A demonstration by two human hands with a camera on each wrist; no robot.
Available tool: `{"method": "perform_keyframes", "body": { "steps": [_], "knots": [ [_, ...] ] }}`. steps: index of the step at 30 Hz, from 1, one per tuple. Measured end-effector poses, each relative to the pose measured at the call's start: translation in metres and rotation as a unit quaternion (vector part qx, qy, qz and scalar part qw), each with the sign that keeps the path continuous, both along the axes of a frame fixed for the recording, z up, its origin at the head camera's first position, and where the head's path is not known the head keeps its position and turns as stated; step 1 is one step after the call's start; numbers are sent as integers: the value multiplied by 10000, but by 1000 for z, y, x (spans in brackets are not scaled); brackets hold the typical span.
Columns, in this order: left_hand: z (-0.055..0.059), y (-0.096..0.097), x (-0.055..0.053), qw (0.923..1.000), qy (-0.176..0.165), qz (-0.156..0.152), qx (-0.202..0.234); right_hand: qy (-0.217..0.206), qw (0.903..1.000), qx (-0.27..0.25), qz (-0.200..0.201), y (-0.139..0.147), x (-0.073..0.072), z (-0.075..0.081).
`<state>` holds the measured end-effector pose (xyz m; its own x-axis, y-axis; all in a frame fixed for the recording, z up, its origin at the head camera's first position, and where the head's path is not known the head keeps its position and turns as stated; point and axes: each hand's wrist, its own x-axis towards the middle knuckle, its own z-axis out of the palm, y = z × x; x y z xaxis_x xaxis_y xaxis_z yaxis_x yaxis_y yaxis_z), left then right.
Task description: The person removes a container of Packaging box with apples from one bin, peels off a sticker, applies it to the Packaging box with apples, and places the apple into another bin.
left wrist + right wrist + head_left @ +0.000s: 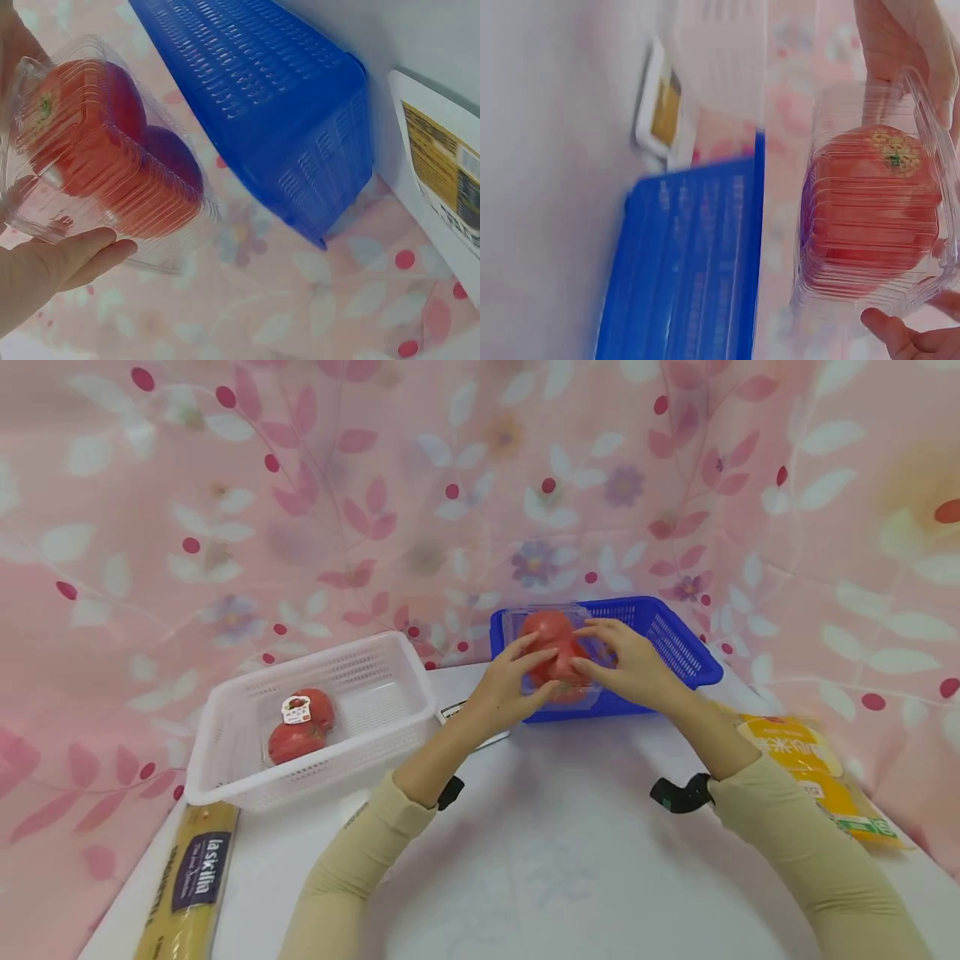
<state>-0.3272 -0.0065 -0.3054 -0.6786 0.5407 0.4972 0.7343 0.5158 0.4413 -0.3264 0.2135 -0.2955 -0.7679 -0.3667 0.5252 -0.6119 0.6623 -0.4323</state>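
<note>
A clear plastic box of red tomatoes (551,647) is held in the air over the blue basket (637,702), tilted in both wrist views. My left hand (498,689) grips its left side, fingers spread over the box wall. From the other side my right hand (633,664) holds it with thumb and fingers. In the left wrist view, two tomatoes (112,150) show through the ridged plastic, and the blue basket's outer wall (300,127) stands beside the box. The right wrist view shows a tomato's stem end (896,156) and my right fingers (904,337) at the box's edge.
To the left stands a white basket (330,747) with another labelled pack of tomatoes (300,739) inside. A spaghetti pack (191,881) lies before it. A white-edged flat item (491,741) lies between the baskets. A yellow bag (817,772) lies at right; a floral cloth hangs behind.
</note>
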Motion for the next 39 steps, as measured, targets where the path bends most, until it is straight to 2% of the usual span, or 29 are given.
{"method": "perform_keyframes", "body": {
  "steps": [3, 10, 13, 17, 23, 29, 32, 34, 39],
  "knots": [
    [-5, -19, 18, 9996, 216, -151, 35, 91, 9998, 7, 150, -13, 14, -4],
    [-25, -65, 54, 9903, 1226, -573, 318, 46, 9986, -182, 496, -47, 45, -12],
    [-37, -83, 71, 9882, 1367, -609, 317, -99, 9981, -170, 581, -61, 61, -18],
    [-52, -99, 94, 9904, 1205, -661, 175, -320, 9973, -106, 656, -73, 79, -30],
    [-66, -114, 118, 9962, 611, -556, -289, -438, 9958, 74, 797, -82, 93, -57],
    [-76, -126, 127, 9965, -157, -375, -729, -201, 9938, 161, 1078, -88, 96, -82],
    [-81, -129, 130, 9947, -564, -376, -777, -211, 9926, 199, 1175, -89, 96, -91],
    [-86, -131, 131, 9941, -641, -406, -780, -267, 9922, 228, 1192, -90, 97, -96],
    [-93, -134, 130, 9933, -525, -462, -924, -576, 9902, 352, 1226, -91, 98, -103]
  ]
}}
